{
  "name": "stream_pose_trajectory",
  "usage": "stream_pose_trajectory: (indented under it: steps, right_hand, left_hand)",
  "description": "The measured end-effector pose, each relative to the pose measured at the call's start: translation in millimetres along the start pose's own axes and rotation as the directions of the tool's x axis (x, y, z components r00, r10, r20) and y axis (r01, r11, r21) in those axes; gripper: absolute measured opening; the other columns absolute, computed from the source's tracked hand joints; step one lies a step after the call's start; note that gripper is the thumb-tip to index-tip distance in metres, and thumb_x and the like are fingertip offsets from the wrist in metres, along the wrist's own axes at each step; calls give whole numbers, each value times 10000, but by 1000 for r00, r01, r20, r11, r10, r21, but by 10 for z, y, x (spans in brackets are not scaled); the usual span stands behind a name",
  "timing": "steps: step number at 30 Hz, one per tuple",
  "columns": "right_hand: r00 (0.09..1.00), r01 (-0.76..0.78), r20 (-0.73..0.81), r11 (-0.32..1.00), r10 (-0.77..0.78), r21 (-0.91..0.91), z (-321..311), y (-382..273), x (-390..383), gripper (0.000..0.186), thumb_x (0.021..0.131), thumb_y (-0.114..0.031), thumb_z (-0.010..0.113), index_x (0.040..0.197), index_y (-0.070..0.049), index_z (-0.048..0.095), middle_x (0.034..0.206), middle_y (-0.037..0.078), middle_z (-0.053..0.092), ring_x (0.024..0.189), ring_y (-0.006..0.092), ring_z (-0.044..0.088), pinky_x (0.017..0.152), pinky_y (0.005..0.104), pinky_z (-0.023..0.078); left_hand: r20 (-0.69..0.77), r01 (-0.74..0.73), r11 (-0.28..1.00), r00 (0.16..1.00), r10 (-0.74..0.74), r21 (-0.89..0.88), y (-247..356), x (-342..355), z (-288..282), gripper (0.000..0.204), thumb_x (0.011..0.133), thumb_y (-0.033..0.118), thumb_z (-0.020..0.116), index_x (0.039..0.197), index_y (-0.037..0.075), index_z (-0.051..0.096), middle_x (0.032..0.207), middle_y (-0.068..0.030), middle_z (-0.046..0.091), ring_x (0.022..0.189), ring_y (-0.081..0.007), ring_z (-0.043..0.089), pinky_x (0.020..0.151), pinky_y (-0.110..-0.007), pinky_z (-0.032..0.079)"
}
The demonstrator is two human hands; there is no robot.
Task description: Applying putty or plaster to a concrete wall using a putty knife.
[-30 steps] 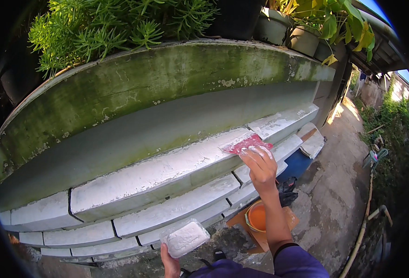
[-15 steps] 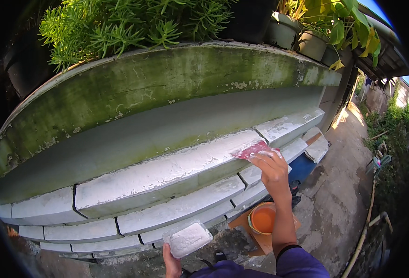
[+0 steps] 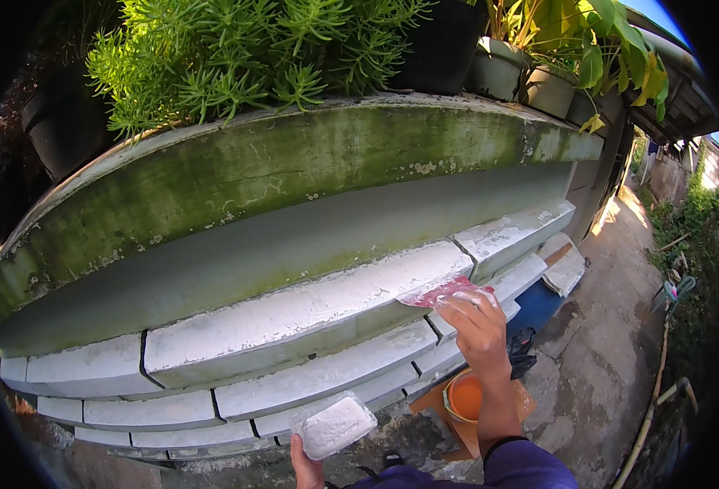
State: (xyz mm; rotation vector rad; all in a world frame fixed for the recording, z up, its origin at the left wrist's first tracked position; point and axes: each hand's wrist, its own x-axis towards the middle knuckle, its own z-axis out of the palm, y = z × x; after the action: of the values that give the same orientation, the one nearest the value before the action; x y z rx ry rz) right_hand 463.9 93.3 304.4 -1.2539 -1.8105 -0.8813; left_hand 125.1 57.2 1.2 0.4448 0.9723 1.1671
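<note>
My right hand (image 3: 479,322) grips a red putty scraper (image 3: 441,291) smeared with white, its flat blade resting at the front edge of a long white-coated ledge block (image 3: 294,314). The coat on the block is thick and rough in places, thinner in others. Low in the picture, my left hand (image 3: 305,463) holds a clear plastic tub (image 3: 339,425) by its near side. White paste fills the tub. Its fingers are mostly hidden under the tub; the thumb shows at the side.
Below the ledge run more stepped white blocks (image 3: 318,371). An orange bucket (image 3: 463,397) stands on a wooden stool near my right forearm. Above hangs a mossy concrete slab (image 3: 294,179) bearing potted plants (image 3: 237,57). A concrete path (image 3: 591,326) lies to the right.
My right hand has drawn the scraper slightly left and nearer, to the block's front edge. The whole view has shifted a little; my left hand still holds the tub.
</note>
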Motion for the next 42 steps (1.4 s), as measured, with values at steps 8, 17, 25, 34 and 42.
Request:
stream_pose_trajectory:
  steps: [8,17,25,34,42]
  right_hand:
    - [999,-4,49,992,-2,125,364,125,58,299,748,-13,678,1035,-60,744,1087,95,719,1045,299,677,926,461,534]
    - [996,66,-62,997,-64,31,324,9,200,245,750,-54,699,984,-94,761,1027,75,716,1015,266,670,879,417,536]
    - [999,7,-52,997,-3,82,99,20,-65,291,735,40,673,974,-100,765,1011,50,713,998,280,655,869,438,511]
    - [1000,-1,1,992,1,123,235,23,-44,318,743,62,649,985,-104,772,981,49,703,997,278,651,869,432,509]
    - [998,47,-40,984,-41,169,397,23,135,313,726,76,646,970,-83,760,996,66,710,995,305,656,856,437,509]
  left_hand:
    - [37,17,1000,999,-17,14,87,-77,164,714,1054,548,433,1548,34,395,1567,-108,445,1473,-253,363,1238,-414,212]
    - [84,-85,994,993,79,72,172,-116,70,656,1032,591,416,1485,119,468,1435,-55,587,1284,-245,593,1018,-424,497]
    - [32,-132,991,991,133,-22,94,-163,75,624,1031,589,419,1450,134,504,1359,-22,637,1194,-204,636,868,-355,513]
    - [61,-142,990,988,142,-4,207,-162,138,645,1042,573,404,1480,103,472,1440,-63,583,1309,-241,574,1061,-416,467]
    - [67,-138,990,988,136,17,237,-55,148,630,1052,546,400,1480,88,469,1454,-75,568,1331,-245,554,1100,-426,441]
